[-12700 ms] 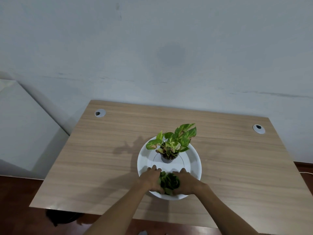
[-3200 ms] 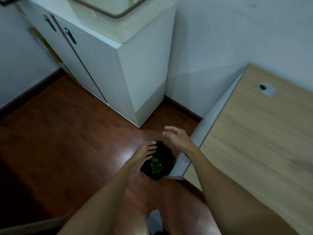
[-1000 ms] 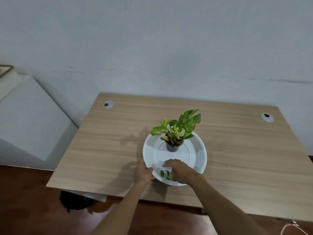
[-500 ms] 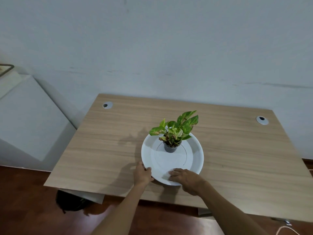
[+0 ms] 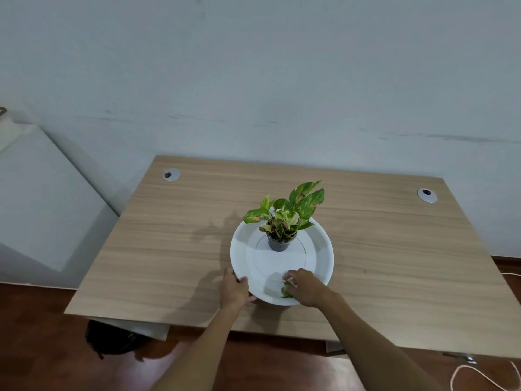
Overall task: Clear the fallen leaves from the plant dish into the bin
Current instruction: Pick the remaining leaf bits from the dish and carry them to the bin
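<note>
A round white dish (image 5: 318, 244) sits on the wooden desk (image 5: 169, 244), with a small potted plant (image 5: 282, 221) in a grey pot at its far side. My left hand (image 5: 235, 289) grips the dish's near-left rim. My right hand (image 5: 306, 286) rests on the near part of the dish, fingers curled around a few green fallen leaves (image 5: 285, 291) that peek out at its left side. The black bin (image 5: 112, 338) stands on the floor under the desk's near-left corner, partly hidden by the desk.
Two grey cable grommets (image 5: 171, 174) (image 5: 427, 195) sit near the desk's far corners. A white cabinet (image 5: 36, 198) stands to the left against the wall. A white cable (image 5: 479, 373) lies on the dark wood floor at the right.
Earlier both hands dropped a pile of leaves into the bin. Over the last second the right hand has gathered the loose leaves at the dish's near edge under its fingers; the left hand stays on the rim.
</note>
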Available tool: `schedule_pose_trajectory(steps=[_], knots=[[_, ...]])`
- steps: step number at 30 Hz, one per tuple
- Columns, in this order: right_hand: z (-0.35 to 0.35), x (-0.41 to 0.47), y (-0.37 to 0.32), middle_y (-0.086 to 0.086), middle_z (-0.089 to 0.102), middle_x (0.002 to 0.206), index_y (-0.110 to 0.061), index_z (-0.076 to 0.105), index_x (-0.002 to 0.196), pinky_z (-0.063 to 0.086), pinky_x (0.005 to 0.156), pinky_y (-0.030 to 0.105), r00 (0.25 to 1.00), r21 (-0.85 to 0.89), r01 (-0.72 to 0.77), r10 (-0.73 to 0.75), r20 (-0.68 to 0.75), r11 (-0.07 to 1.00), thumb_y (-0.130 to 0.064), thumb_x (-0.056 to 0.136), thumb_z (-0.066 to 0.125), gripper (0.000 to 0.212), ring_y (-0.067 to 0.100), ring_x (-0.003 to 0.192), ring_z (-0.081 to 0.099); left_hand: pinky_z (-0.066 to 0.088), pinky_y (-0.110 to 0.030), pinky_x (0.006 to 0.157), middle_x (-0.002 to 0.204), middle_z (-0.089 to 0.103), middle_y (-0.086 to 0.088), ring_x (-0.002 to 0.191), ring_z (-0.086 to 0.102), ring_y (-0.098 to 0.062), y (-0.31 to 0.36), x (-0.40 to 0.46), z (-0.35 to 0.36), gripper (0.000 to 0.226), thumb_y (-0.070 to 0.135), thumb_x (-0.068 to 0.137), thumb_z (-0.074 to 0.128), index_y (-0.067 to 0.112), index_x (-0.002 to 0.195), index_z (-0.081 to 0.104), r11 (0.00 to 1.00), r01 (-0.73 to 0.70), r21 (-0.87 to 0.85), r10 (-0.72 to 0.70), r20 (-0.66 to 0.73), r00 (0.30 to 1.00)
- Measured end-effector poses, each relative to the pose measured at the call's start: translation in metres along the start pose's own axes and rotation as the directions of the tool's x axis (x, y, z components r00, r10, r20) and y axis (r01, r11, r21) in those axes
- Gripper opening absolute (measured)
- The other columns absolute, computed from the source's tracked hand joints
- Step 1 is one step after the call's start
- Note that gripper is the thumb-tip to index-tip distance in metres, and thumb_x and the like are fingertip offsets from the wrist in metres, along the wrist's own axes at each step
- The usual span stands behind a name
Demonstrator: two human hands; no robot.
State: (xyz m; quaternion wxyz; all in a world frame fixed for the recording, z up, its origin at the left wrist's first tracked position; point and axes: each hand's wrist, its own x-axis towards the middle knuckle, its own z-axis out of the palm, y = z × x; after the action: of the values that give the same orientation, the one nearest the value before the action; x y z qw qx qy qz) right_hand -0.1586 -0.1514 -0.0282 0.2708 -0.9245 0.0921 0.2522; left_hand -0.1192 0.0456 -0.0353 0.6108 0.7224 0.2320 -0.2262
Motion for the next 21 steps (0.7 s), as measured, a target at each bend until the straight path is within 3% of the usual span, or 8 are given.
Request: schedule_pose_trajectory(steps=[2,5,9,11,15,21], knots=[[0.004,0.004,-0.006,0.012,0.055,0.134,-0.016,0.057,0.135,0.046,0.101,0.036,0.999,0.008,0.007,-0.007,0.053,1.0,-0.03,0.091,0.066,0.047,0.028,0.121,0.053,0.062,-0.048,0.067,0.119,0.058,-0.013,0.104,0.065,-0.037,0.0,0.001,0.0,0.016,0.002,0.094,0.052,0.012,0.106,0.047,1.0,0.0,-0.001,0.0,-0.002,1.0],[0.009,0.009,-0.012,0.011,0.054,0.14,-0.016,0.056,0.138,0.044,0.106,0.034,0.999,0.025,0.019,-0.021,0.046,1.0,-0.021,0.089,0.07,0.052,0.026,0.125,0.053,0.062,-0.044,0.063,0.117,0.058,-0.011,0.103,0.065,-0.037,-0.001,0.0,-0.001,0.017,0.002,0.094,0.052,0.014,0.106,0.046,1.0,-0.005,-0.015,0.005,0.0,1.0],[0.013,0.011,-0.011,0.008,0.059,0.133,-0.019,0.063,0.132,0.043,0.099,0.027,0.995,-0.037,0.096,-0.095,0.022,0.995,-0.011,0.09,0.065,0.043,0.024,0.12,0.056,0.062,-0.042,0.062,0.115,0.058,-0.01,0.102,0.066,-0.036,-0.001,0.0,-0.001,0.018,0.002,0.095,0.051,0.015,0.105,0.046,1.0,0.003,-0.023,-0.003,-0.001,1.0],[0.013,0.011,-0.01,0.007,0.061,0.129,-0.02,0.066,0.129,0.044,0.1,0.03,0.99,-0.077,0.139,-0.136,0.037,0.987,-0.008,0.09,0.062,0.041,0.025,0.118,0.056,0.063,-0.044,0.064,0.116,0.058,-0.011,0.102,0.066,-0.036,-0.001,0.001,-0.001,0.017,0.003,0.095,0.051,0.014,0.106,0.045,1.0,0.0,-0.008,0.0,-0.004,1.0],[0.01,0.012,-0.014,0.005,0.068,0.12,-0.02,0.073,0.119,0.051,0.096,0.035,0.979,-0.112,0.201,-0.194,0.069,0.973,-0.004,0.088,0.059,0.037,0.025,0.109,0.063,0.061,-0.034,0.053,0.112,0.06,-0.013,0.098,0.067,-0.034,-0.001,0.0,-0.001,0.015,0.003,0.095,0.051,0.012,0.105,0.046,1.0,-0.006,-0.005,0.006,-0.011,1.0],[0.01,0.014,-0.013,0.003,0.076,0.109,-0.014,0.078,0.11,0.056,0.09,0.033,0.968,-0.139,0.249,-0.241,0.072,0.958,-0.002,0.086,0.059,0.032,0.021,0.098,0.068,0.06,-0.032,0.052,0.111,0.06,-0.013,0.096,0.067,-0.033,0.0,0.0,0.001,0.015,0.002,0.095,0.051,0.012,0.105,0.046,1.0,-0.008,-0.01,0.008,-0.023,1.0]])
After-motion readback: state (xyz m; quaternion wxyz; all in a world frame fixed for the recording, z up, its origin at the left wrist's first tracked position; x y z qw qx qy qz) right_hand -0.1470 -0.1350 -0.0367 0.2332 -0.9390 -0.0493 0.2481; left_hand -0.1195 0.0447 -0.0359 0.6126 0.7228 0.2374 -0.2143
